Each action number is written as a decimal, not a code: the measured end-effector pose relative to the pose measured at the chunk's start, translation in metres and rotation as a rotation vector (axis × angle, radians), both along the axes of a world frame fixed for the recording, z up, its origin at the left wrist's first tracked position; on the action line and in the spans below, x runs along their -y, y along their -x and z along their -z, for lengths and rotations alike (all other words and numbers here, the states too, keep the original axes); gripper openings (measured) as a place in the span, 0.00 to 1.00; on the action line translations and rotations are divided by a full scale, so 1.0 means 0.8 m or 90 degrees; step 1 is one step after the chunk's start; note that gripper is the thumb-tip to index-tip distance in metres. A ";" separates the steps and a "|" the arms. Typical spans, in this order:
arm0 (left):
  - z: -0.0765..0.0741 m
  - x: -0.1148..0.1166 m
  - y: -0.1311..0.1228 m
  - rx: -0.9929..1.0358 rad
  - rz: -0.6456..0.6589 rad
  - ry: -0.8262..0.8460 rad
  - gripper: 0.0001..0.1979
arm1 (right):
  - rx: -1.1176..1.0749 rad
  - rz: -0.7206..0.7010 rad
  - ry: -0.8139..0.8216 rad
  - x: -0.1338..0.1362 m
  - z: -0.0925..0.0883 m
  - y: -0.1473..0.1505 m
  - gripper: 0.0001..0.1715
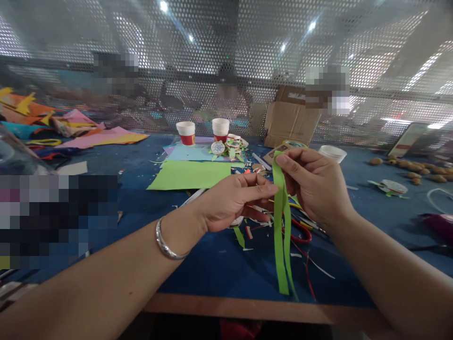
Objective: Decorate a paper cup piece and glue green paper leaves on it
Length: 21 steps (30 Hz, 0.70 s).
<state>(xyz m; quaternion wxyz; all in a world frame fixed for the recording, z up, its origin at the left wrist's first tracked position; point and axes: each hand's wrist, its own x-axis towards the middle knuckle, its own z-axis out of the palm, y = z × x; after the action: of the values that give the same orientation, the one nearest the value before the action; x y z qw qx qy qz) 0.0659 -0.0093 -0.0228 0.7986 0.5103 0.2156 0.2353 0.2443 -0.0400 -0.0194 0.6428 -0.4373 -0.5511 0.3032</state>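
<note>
The near edge of the table is a plain brown band, with a matte blue top beyond it. Over this hangs the green paper strip, its lower end close to the near edge. Two narrow lengths show side by side; whether they are one folded piece or two, I cannot tell. It should be very light and limp, quick to crease or tear, with little slip, so a gentle pinch near the top or along a flat part should do.

The right hand pinches the top between thumb and fingers, the other fingers curled. The left hand, with a shiny bracelet at its wrist, is half open, its thumb tip meeting the left edge of the strip; whether it grips is unclear.

Beneath and beyond the hands lie thin paper scraps and a smooth red loop, perhaps a scissors handle. Farther off, at left of centre, a flat green sheet lies in front of a pale blue sheet. Small paper turtles sit by ribbed stacks of white cups. To the far right are rough, rounded brown walnuts; at the back, a creased cardboard box stands before a perforated metal screen.
</note>
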 end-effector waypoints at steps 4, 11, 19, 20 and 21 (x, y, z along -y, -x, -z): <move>-0.002 0.001 -0.001 0.011 -0.004 0.012 0.07 | -0.009 -0.001 0.003 0.000 -0.001 0.000 0.11; -0.002 0.000 0.000 0.050 -0.024 0.020 0.08 | -0.006 0.010 0.007 0.003 -0.003 0.001 0.11; -0.003 0.005 -0.001 0.031 -0.031 0.012 0.11 | 0.013 0.014 0.009 0.004 -0.002 0.001 0.11; -0.003 0.005 -0.001 0.027 -0.035 0.013 0.11 | 0.009 0.010 0.010 0.004 -0.003 0.001 0.11; -0.003 0.005 -0.001 0.024 -0.039 0.015 0.12 | 0.004 0.006 0.012 0.004 -0.003 0.001 0.11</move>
<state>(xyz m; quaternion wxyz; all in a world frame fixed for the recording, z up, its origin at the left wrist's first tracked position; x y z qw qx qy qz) 0.0667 -0.0136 -0.0204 0.8010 0.4893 0.2188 0.2666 0.2431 -0.0432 -0.0171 0.6383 -0.4465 -0.5483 0.3041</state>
